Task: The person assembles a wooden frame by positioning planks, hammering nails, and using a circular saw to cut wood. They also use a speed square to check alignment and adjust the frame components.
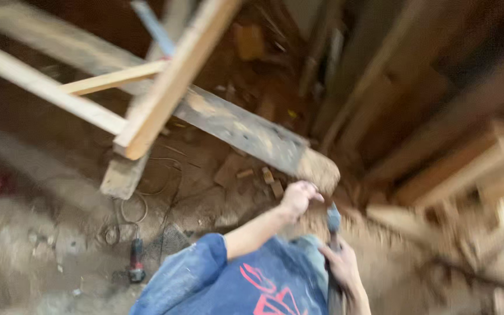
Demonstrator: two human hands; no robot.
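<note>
Dusty ground [42, 256] strewn with wood scraps and a loose cable spreads under a rough frame of pale timber battens [164, 87], and the whole view is smeared by motion. A long, weathered plank [246, 131] slopes down from the upper left toward the lower right, so its long axis runs diagonally across the view and its chewed, splintery lower end [321, 170] comes closest to the person. The left hand [300, 197] is at that end, fingers curled together against or just under the plank's tip; blur hides whether they truly clamp it or only press on it. The right hand [340, 268] sits lower and nearer the body, wrapped shut around the handle of a hammer-like tool [333, 233] whose grey head stands upright just below and to the right of the plank end. Of the two, the left hand is the nearer to the plank, while the tool head lies just beside that hand, apart from the wood. A red-and-black power tool [137, 261] lies on the ground well to the left, and stacked lumber [473, 169] fills the right side.
</note>
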